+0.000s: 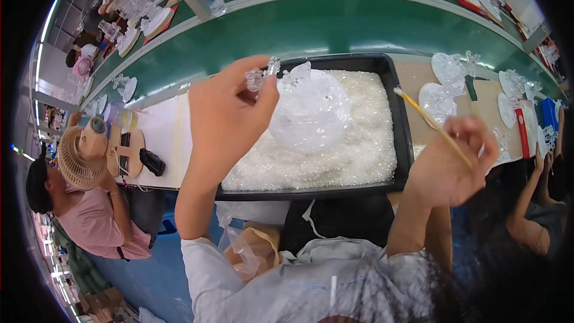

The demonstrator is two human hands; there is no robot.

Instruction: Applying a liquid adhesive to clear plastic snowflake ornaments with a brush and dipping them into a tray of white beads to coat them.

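Here, a black tray [402, 119] of clear beads sits on the counter [161, 131], a clear plastic dome [311, 113] at its middle. The left hand [224, 113] pinches a small crystal piece [263, 75] above the tray's far-left side; the right hand's [448, 167] fingers grip a thin brush [430, 125], its long axis slanting far-left toward the piece.

I see my left hand [224, 104] and right hand [451, 164] bare, with no gloves, rings or watch showing. My forearms are uncovered too. A white short sleeve ends above my left elbow, and the pale shirt spreads wrinkled across my chest below.
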